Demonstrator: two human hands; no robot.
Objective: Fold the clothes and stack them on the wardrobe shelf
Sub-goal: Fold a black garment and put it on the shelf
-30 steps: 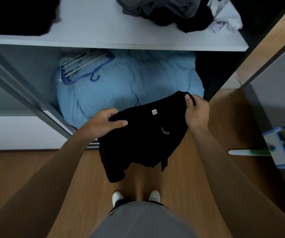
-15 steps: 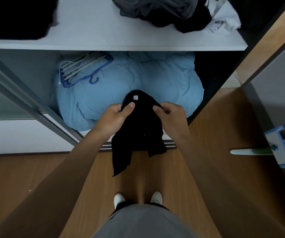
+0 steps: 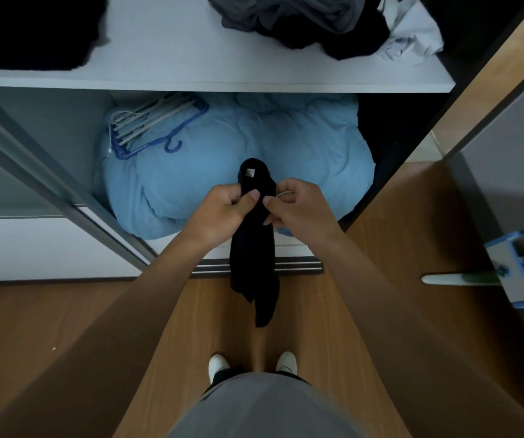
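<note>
Leftmost, a dark pile [image 3: 33, 30] is seen on the white wardrobe shelf [image 3: 191, 67], and below it a bundle of hangers [image 3: 156, 128] is laid on a pale blue duvet [image 3: 317, 147]. Toward the middle, the black garment [image 3: 252, 248] is pinched near its top by the left hand [image 3: 222, 213]. It is gathered into a narrow strip and hung in the air above the wooden floor [image 3: 64, 343]. From the other side it is gripped by the right hand [image 3: 301, 210], fingers curled. Further right, a loose heap of clothes [image 3: 317, 20] is seen on the shelf.
</note>
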